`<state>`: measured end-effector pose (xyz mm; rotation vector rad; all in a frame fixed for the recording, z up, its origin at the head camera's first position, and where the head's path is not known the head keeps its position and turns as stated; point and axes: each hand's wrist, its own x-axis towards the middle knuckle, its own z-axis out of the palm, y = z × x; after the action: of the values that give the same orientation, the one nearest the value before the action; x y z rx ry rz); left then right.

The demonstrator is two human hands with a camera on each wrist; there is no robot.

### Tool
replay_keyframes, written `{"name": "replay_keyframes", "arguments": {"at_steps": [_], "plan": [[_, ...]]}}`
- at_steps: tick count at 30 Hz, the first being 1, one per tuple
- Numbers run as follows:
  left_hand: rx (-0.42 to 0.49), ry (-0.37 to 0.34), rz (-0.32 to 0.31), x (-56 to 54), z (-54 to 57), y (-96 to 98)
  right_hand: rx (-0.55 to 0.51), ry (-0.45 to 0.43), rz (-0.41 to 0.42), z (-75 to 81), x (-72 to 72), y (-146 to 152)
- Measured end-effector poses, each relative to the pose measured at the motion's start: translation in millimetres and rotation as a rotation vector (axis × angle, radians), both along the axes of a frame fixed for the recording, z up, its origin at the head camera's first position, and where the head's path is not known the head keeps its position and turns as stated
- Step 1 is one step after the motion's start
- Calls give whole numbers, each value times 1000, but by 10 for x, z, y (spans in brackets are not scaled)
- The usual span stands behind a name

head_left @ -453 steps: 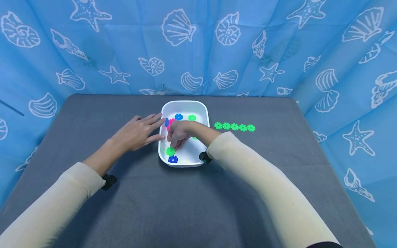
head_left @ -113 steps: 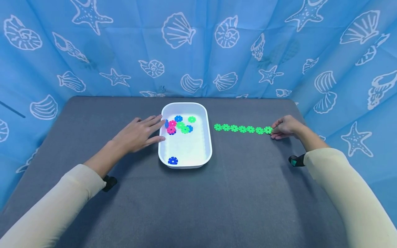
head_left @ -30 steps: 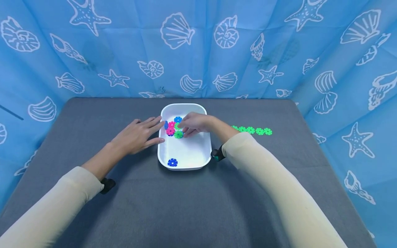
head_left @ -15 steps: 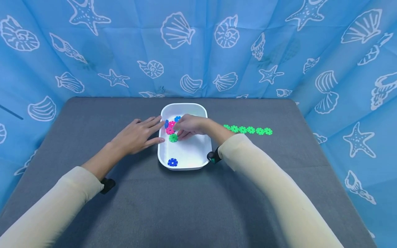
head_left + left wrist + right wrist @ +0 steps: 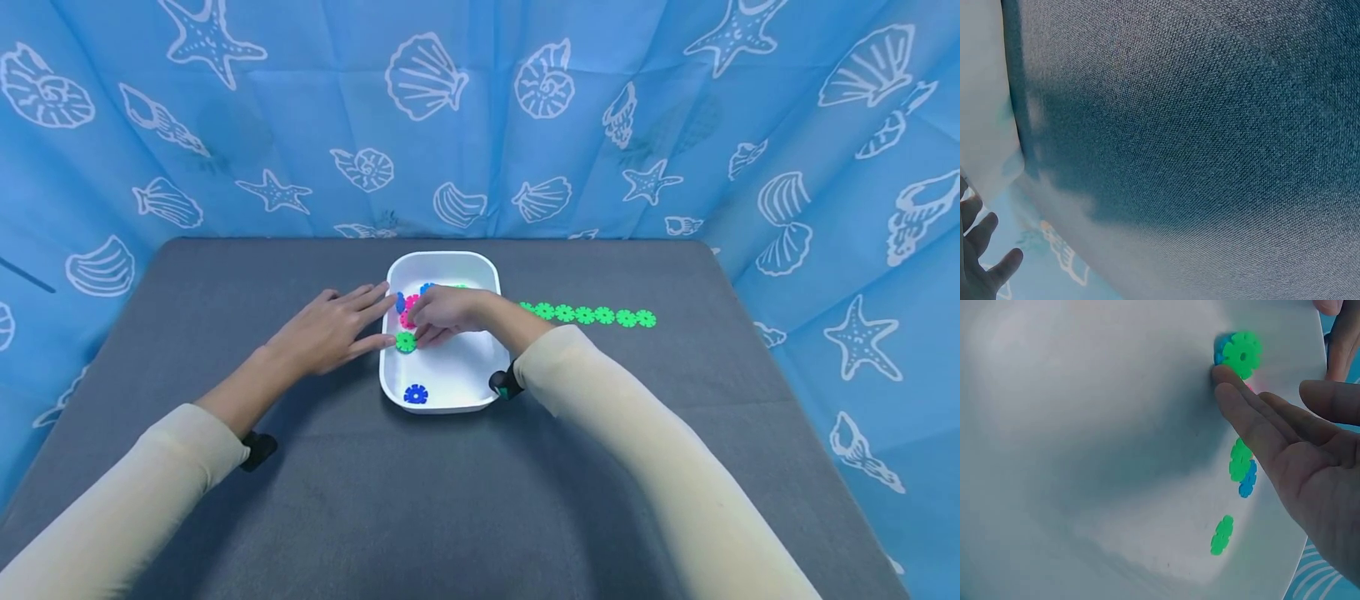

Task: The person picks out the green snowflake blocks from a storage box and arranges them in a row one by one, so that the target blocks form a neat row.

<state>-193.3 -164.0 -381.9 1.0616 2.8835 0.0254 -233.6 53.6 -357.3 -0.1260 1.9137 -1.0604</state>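
In the head view, my right hand (image 5: 450, 310) reaches into a white plastic tray (image 5: 465, 379). Its extended fingertips touch a green notched snowflake disc (image 5: 406, 342) near the tray's left wall. The right wrist view shows the fingers nearly straight and the thumb apart, with a blue disc (image 5: 1219, 349) partly under the green one. My left hand (image 5: 333, 329) rests with spread fingers at the tray's left rim. Pink discs (image 5: 407, 320) and a blue disc (image 5: 427, 288) lie partly hidden behind the right hand. A dark blue disc (image 5: 416, 394) lies near the tray's front.
Right of the tray, several green discs form a row (image 5: 583, 315) on the grey tablecloth (image 5: 420, 500). The right forearm covers part of its left end. A blue shell-patterned curtain (image 5: 480, 125) hangs behind and beside the table.
My right hand left the far end of the green row, which grew longer since the first frame. Over the last second it slid a green disc leftward in the tray. The left hand stayed.
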Motion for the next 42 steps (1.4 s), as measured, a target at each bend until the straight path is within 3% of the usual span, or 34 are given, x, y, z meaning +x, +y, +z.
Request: {"name": "replay_keyframes", "arguments": {"at_steps": [13,23,28,36,42], "plan": [[9,0,-15,1,-29,16,-32,-11,39,-68,36,-90],[38,-3,-9,-2,-10,13,-44,-20,13,-41,48,-115],[28,0,-10,-2,-1,0,-21,2,23,-29,66,-169],[21,0,-11,2,-2,-16,46,32,-33,-79,50,-255],[14,-9,-11,1,7,-11,82,73,-14,-67,47,-231]]}}
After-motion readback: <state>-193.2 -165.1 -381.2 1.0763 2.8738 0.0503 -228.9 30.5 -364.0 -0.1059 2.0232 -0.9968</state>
